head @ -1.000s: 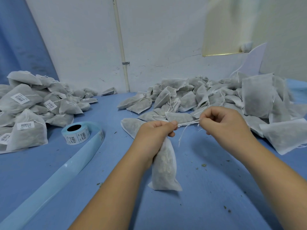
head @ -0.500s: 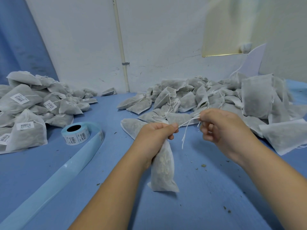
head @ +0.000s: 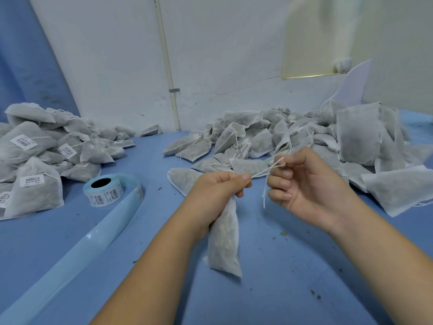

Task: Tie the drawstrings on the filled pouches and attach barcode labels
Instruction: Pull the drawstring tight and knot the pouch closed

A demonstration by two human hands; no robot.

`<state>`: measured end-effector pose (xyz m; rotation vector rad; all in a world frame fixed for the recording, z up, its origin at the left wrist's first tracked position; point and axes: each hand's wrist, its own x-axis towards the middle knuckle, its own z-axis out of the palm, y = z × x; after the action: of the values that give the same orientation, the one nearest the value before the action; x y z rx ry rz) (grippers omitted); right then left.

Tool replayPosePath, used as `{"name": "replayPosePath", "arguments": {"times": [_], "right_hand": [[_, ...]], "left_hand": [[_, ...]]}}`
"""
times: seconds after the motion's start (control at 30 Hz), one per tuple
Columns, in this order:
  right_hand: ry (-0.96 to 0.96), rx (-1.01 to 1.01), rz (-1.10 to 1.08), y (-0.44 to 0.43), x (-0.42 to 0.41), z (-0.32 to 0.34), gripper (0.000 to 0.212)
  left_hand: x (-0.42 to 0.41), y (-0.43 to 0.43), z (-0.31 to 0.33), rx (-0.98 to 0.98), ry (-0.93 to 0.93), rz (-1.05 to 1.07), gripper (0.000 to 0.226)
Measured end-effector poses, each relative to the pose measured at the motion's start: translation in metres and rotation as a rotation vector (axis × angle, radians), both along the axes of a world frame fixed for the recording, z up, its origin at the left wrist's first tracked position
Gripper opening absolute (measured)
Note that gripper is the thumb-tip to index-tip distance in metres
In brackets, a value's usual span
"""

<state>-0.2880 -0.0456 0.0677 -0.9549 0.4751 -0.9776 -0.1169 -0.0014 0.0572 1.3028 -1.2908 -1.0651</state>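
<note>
Near the middle, the left hand is gripping the neck of a filled pouch, fingers curled round it, the pouch hanging below the fist over the blue worktop. At its 3 o'clock, the right hand is pinching the white drawstring. The label roll is lying at 9 o'clock, the labelled pile sitting at 10, the unlabelled pile at 1

Barcode labels on left-pile pouches, more on label roll, print unreadable
</note>
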Motion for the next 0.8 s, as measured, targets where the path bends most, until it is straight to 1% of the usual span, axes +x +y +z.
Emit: {"name": "replayPosePath", "arguments": {"times": [0.23, 0.33, 0.43, 0.5, 0.57, 0.63, 0.7, 0.73, 0.8], "right_hand": [[0.14, 0.027, 0.088, -0.006, -0.01, 0.001, 0.011], [0.133, 0.044, -0.005, -0.008, -0.011, 0.001, 0.009], [0.12, 0.054, -0.144, -0.013, -0.013, 0.002, 0.013], [0.108, 0.075, -0.208, -0.015, -0.015, 0.002, 0.013], [0.101, 0.092, -0.256, -0.017, -0.016, 0.001, 0.015], [0.096, 0.093, -0.289, -0.017, -0.017, 0.001, 0.016], [0.084, 0.093, -0.304, -0.016, -0.017, 0.002, 0.016], [0.076, 0.096, -0.307, -0.016, -0.016, 0.002, 0.017], [0.052, 0.092, -0.315, -0.014, -0.014, 0.002, 0.018]], "left_hand": [[0.006, -0.002, 0.001, -0.048, -0.061, 0.041, 0.025], [0.01, -0.002, 0.001, -0.015, -0.05, -0.008, 0.025], [0.018, 0.0, 0.002, 0.068, 0.084, -0.149, 0.027], [0.024, 0.0, 0.002, 0.132, 0.114, -0.248, 0.024], [0.027, 0.001, 0.0, 0.2, 0.087, -0.334, 0.014], [0.028, 0.002, -0.001, 0.27, 0.026, -0.405, 0.013], [0.027, 0.004, -0.001, 0.309, -0.05, -0.429, 0.012], [0.025, 0.004, -0.002, 0.306, -0.082, -0.404, 0.014], [0.019, 0.002, -0.004, 0.26, -0.12, -0.26, 0.024]]}}
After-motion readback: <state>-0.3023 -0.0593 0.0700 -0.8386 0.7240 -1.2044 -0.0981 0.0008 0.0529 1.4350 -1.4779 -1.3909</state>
